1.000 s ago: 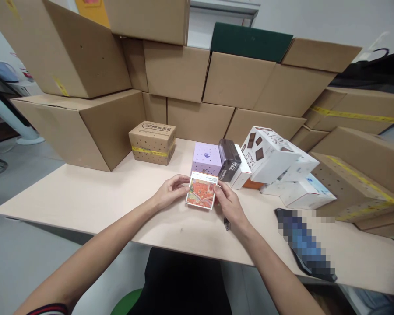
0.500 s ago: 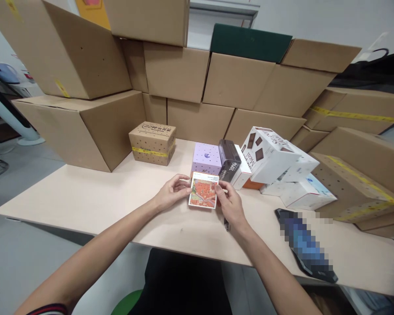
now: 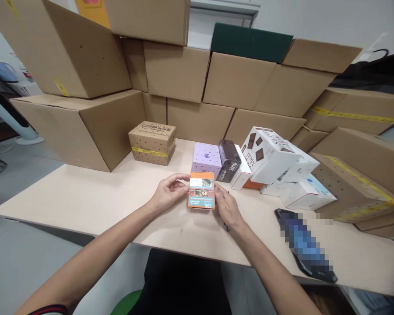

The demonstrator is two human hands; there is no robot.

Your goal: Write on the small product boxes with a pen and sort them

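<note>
A small orange box (image 3: 201,192) with teal and photo-printed panels and the figure 308 is between my hands, near the table's front edge. My left hand (image 3: 171,192) grips its left side, thumb along the edge and fingers curled behind. On the right side, my right hand (image 3: 228,204) holds it with the fingers pressed to the edge. Just behind the orange box stand a lilac dotted box (image 3: 206,156) and a dark brown box (image 3: 229,159). The lower front of the lilac box is partly hidden by the orange one.
White boxes (image 3: 267,153) lean in a pile at the right. A phone-like device (image 3: 305,245), its screen pixelated, lies at the right front edge. A taped dotted carton (image 3: 153,143) sits left of centre. Stacked large cartons (image 3: 180,72) wall off the back of the table (image 3: 95,201).
The box between my hands has been turned: its white-bordered orange picture side has given way to a teal-and-orange printed side. Both hands stay at its sides.
</note>
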